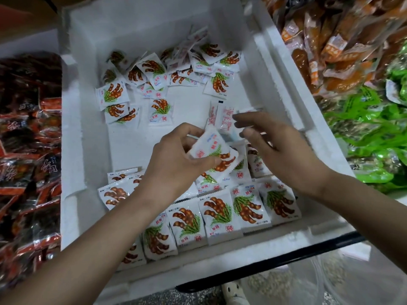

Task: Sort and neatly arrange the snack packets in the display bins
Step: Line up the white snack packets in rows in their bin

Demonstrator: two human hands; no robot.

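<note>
Head camera looks down into a white foam bin point(72, 133). The left hand point(176, 159) pinches one tamarind packet point(211, 153) between thumb and curled fingers, printed face up and tilted, above the middle of the bin and just behind the tidy rows point(220, 216) that stand along the near edge. The right hand point(279, 150) hovers close by near the right wall, fingers loosely spread and holding nothing that I can see (its fingertips are blurred).

The step in hand looks like seating this packet in the second row. To do it well:
- Square the packet so its print runs the same way as its neighbours.
- Lower it bottom edge first into the gap behind the front row.
- Let the free right hand brace the standing packets so the row does not topple.
- Press lightly; the pouches look puffy and slippery.

The loose packets point(154, 73) scattered toward the far edge, some of them face down, are left to sort, so I judge the job roughly half done.
</note>
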